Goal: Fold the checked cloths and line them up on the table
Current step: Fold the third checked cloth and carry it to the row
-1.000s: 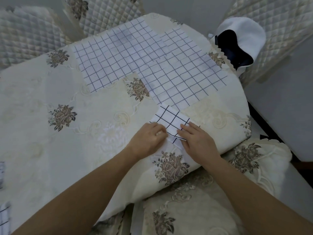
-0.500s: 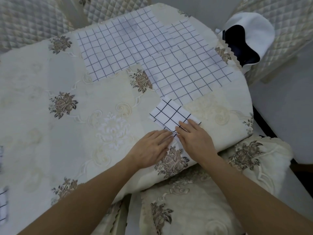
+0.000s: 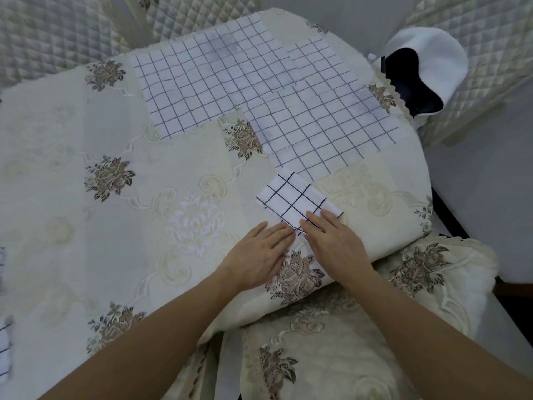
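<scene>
A small folded white cloth with dark checks [image 3: 294, 199] lies near the table's front right edge. My right hand [image 3: 334, 243] lies flat with straight fingers on its near corner. My left hand [image 3: 256, 255] rests flat on the tablecloth beside it, fingertips at the cloth's near edge. Two large checked cloths lie spread out behind: one at the back middle [image 3: 207, 82], the other [image 3: 326, 116] overlapping it to the right. Parts of more checked cloth show at the left edge [image 3: 5, 347].
The table [image 3: 86, 226] wears a cream floral tablecloth. A cushioned chair seat [image 3: 331, 342] stands below the front edge. A white and dark blue item [image 3: 424, 67] sits on a quilted chair at back right. Quilted chair backs [image 3: 52, 36] line the far side.
My left hand has flattened and slid back off the folded cloth toward me. My right hand stays on the near corner. The view has shifted slightly.
</scene>
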### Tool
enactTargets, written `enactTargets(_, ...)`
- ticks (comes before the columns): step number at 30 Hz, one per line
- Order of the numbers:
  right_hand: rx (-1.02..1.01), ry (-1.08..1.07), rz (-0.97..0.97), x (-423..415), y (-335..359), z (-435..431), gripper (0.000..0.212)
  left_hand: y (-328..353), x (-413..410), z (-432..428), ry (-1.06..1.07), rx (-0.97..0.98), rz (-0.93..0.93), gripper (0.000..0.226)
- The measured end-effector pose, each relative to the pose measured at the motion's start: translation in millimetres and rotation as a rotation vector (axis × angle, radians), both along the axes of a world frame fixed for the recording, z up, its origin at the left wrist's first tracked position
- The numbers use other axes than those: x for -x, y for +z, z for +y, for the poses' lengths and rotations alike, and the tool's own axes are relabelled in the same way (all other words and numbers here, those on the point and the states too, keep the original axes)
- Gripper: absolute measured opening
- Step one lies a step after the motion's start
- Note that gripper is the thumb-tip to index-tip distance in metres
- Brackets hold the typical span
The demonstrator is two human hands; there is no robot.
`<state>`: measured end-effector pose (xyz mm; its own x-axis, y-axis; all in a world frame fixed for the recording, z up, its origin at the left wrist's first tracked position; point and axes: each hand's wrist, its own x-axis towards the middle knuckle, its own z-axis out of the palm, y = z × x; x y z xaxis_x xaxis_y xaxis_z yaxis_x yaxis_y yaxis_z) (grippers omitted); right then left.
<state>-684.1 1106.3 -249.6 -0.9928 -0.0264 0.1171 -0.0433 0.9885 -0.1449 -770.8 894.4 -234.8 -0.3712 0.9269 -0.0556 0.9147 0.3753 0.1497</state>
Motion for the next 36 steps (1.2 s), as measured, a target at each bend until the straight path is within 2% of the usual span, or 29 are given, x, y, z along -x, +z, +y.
enactTargets(5,-0.006,-0.017,0.003,-2.3,4.4,-1.1,0.039,-0.3,0.6,0.5,-0.001,-0.041,-0.028,0.049)
enactTargets(10,0.037,-0.019,-0.076,-3.7,11.1,-2.6,0.046,5.3,8.1,7.7,0.160,-0.309,-0.071,0.031)
enactTargets(12,0.040,-0.035,-0.090,-5.2,16.3,-4.0,0.048,9.8,14.2,21.7,0.248,-0.262,-0.009,0.041)
enactTargets(15,0.014,-0.055,-0.124,-5.3,24.4,-5.4,0.049,6.9,22.3,42.1,0.367,-0.047,-0.005,0.063)
enactTargets(17,-0.003,-0.060,-0.131,-4.2,28.4,-5.4,0.047,-2.6,23.2,45.9,0.413,0.048,-0.013,0.069)
enactTargets(21,0.061,-0.084,-0.023,5.6,34.4,-14.6,0.044,-12.9,18.5,44.9,0.441,0.099,-0.007,0.070)
enactTargets(23,0.184,-0.030,0.007,14.1,35.4,-27.9,0.055,-12.3,17.7,44.5,0.421,0.132,-0.002,0.070)
enactTargets(25,0.268,0.065,-0.017,26.8,33.9,-41.0,0.065,-9.4,16.3,43.0,0.397,0.167,0.016,0.075)
enactTargets(28,0.281,0.135,-0.107,53.2,22.5,-44.3,0.073,-9.1,15.6,43.5,0.376,0.172,0.028,0.079)
enactTargets(31,0.218,0.158,-0.170,68.7,6.0,-17.8,0.077,-14.9,17.9,45.7,0.412,0.122,-0.021,0.071)
enactTargets(36,-0.065,0.102,-0.244,58.6,-5.3,53.6,0.080,-15.3,18.6,47.6,0.438,0.100,-0.006,0.069)
